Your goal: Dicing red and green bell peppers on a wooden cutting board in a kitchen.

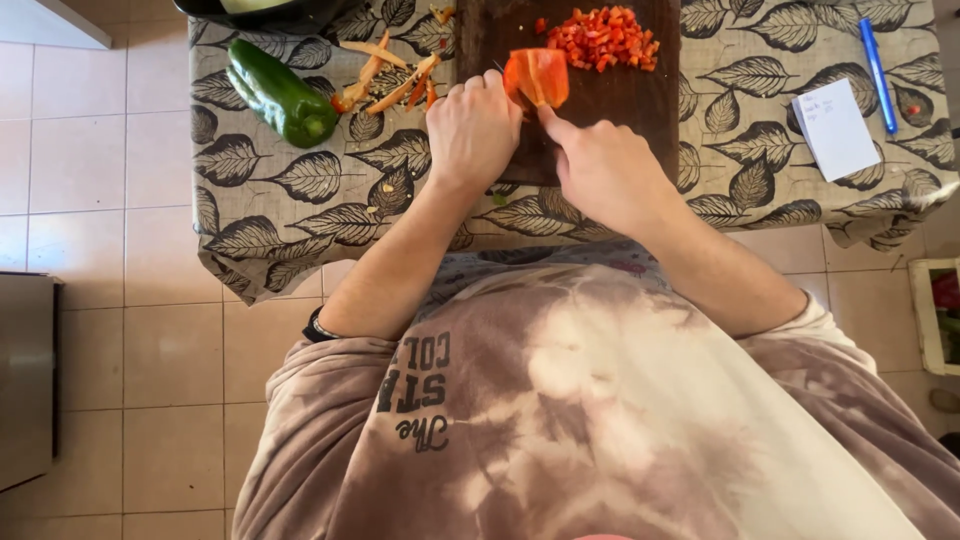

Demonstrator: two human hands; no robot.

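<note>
Red pepper piece [537, 78] on the cutting board [620, 110], pinned beneath left hand [473, 132] fingertips, right hand [603, 172] beside it, grip closed, contents hidden.

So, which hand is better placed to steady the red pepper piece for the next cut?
Right, probably. The right hand already has fingertips against the red pepper piece on the cutting board. The left hand is fisted beside it, apparently around a handle.
</note>
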